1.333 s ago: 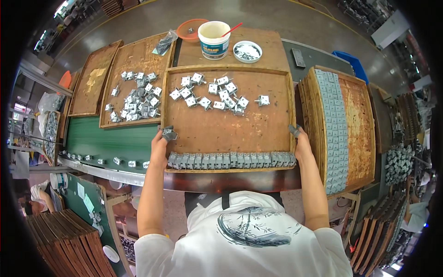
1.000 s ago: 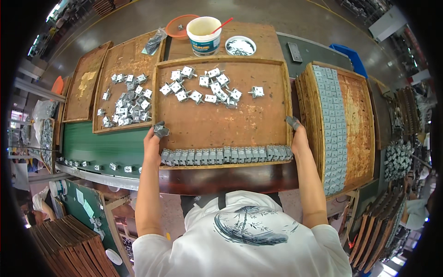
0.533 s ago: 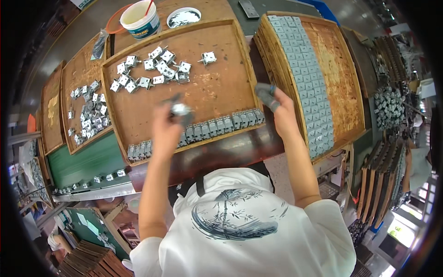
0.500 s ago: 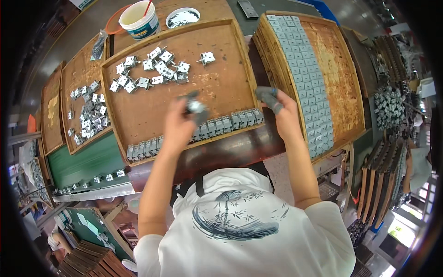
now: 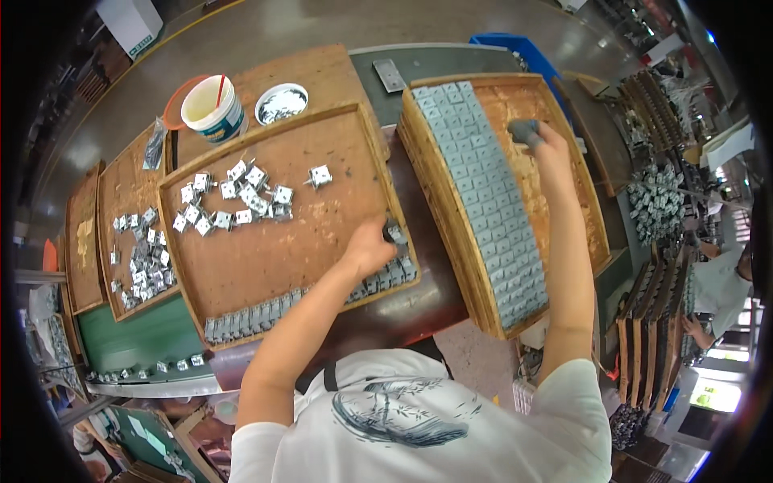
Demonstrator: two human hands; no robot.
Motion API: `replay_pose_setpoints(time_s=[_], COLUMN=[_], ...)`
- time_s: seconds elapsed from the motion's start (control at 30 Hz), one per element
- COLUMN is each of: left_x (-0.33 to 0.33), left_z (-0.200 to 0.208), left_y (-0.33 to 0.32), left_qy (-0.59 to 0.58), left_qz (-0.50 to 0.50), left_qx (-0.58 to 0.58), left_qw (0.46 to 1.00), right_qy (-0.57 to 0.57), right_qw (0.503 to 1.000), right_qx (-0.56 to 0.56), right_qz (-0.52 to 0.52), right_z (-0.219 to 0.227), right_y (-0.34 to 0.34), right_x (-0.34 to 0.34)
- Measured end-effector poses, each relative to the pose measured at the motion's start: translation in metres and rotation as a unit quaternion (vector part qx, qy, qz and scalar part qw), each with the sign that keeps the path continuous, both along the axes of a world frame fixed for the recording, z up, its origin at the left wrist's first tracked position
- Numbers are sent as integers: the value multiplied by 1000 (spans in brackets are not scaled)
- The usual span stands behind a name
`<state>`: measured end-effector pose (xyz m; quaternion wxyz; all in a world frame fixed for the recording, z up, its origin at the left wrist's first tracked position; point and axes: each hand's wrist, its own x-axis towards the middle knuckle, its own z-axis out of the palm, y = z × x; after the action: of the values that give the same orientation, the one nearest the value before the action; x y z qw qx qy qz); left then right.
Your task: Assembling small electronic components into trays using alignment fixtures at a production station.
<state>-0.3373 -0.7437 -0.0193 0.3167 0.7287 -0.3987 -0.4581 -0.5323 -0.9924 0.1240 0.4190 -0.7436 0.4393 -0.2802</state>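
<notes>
My left hand (image 5: pixel 372 245) is at the right end of the left wooden tray (image 5: pixel 241 146), its covered fingertips closed on a small boxy metal part (image 5: pixel 396 234). Just below stands a row of similar metal parts (image 5: pixel 250 320) along the tray's near edge. Farther back in that tray lies a loose cluster of silvery parts (image 5: pixel 256 179), with a single part (image 5: pixel 320 175) to its right. Over the bare-wood side of the right wooden tray (image 5: pixel 522 324) is my right hand (image 5: pixel 546 141), its grey-covered fingers pressed together. Whatever they may hold is hidden. Closely packed grey parts (image 5: pixel 483 177) fill that tray's left side.
Behind the left tray stand a white bucket (image 5: pixel 211 113) and a white bowl (image 5: pixel 282 105) of small pieces. More loose parts (image 5: pixel 146 266) lie in another tray at left. A flat metal plate (image 5: pixel 389 75) rests at the back. Another person (image 5: pixel 721 290) is at far right.
My left hand has moved right with the metal part, to the right end of the row. My right hand has gone from between the trays to above the right tray. The view has shifted.
</notes>
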Motion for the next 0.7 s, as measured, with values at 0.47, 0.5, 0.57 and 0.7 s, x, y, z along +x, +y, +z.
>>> replay_pose_setpoints(time_s=[0.47,0.5,0.57,0.7], left_x=[-12,-3,19,68], left_z=[34,49,51,24], left_y=[83,108,154,284], left_qy=[-252,-251,-282,-386], left_qz=[119,153,206,426], left_qx=[-164,-218,-261,-155], left_qw=[946,931,900,804], right_qy=[-105,-209,-135,-230], right_qw=[994,967,979,950], right_qx=[-1,144,152,211], right_qz=[31,19,-30,33], right_z=[-72,-62,-70,-51], right_y=[-129,-118,-177,-158], right_x=[138,140,83,74])
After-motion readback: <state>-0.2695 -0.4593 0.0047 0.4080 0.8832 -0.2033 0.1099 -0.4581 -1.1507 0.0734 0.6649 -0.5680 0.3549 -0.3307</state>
